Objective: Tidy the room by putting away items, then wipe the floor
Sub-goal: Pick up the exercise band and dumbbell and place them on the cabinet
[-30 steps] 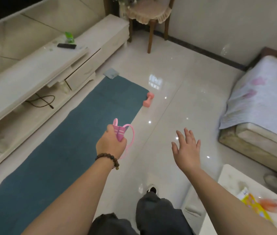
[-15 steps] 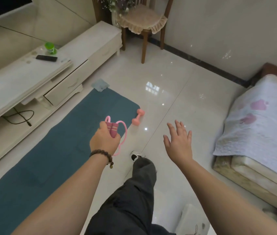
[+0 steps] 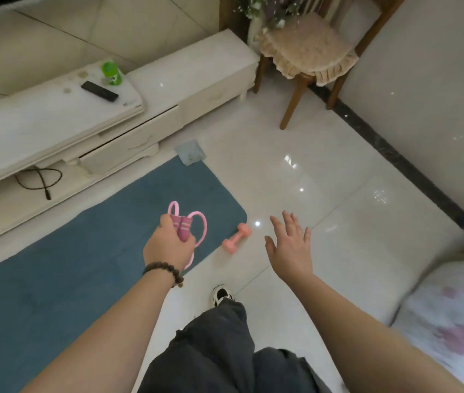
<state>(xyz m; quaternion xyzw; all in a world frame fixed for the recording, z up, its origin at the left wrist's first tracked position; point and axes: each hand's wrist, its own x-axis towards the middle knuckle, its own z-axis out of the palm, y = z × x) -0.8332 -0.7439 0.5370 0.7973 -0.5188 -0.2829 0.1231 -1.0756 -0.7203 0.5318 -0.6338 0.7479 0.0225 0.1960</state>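
My left hand (image 3: 168, 246) grips a pink skipping rope (image 3: 185, 226) by its two handles, with the cord looping out above and beside the fist. A small pink dumbbell (image 3: 236, 237) lies on the white tiled floor (image 3: 324, 180) at the corner of the blue mat (image 3: 69, 265). It sits between my two hands, a little ahead of them. My right hand (image 3: 291, 248) hovers over the floor with fingers spread and holds nothing. A grey cloth (image 3: 190, 151) lies on the floor beyond the far end of the mat.
A long white TV cabinet (image 3: 196, 80) runs along the left, with a black remote (image 3: 99, 91), a green cup (image 3: 110, 72) and a black cable (image 3: 39, 177) on it. A wooden chair (image 3: 310, 52) stands ahead. A bed (image 3: 452, 321) is at the right.
I have stepped forward: the dumbbell, mat end and cabinet have come nearer in view. My left hand still grips the rope and my right hand stays spread.
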